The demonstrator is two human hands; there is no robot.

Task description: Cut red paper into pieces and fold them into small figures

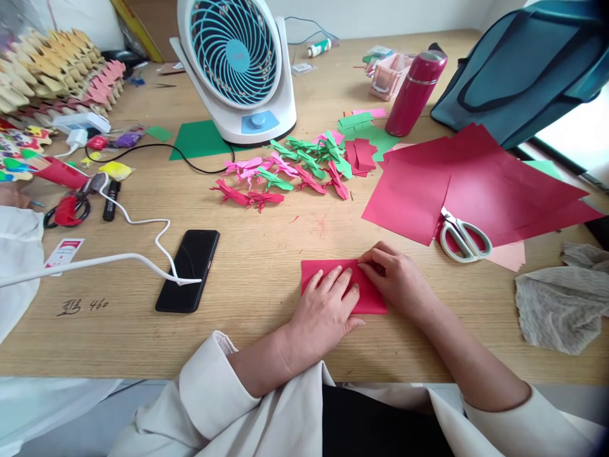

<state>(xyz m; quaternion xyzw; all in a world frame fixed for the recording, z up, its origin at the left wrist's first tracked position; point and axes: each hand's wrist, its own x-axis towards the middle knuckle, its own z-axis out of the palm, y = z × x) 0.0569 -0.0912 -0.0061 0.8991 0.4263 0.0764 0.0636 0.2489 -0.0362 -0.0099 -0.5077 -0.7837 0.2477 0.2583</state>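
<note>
A folded sheet of red paper (373,299) lies flat on the wooden table near its front edge. My left hand (322,311) rests on top of it, fingers outstretched and slightly spread, pressing it down. At the paper's upper right edge, the thumb and fingertips of my right hand (397,278) are pinched together on the paper. Parts of the sheet are hidden under both hands. Beyond it, several small folded paper figures (271,181) in red, pink and green are grouped in front of the fan.
Large red sheets (409,190) lie to the right, with white-handled scissors (464,238) on them. A phone (188,270) and white cable are at left. Behind stand a fan (238,63), a red bottle (416,95) and a teal bag (518,70). A crumpled cloth (561,304) lies far right.
</note>
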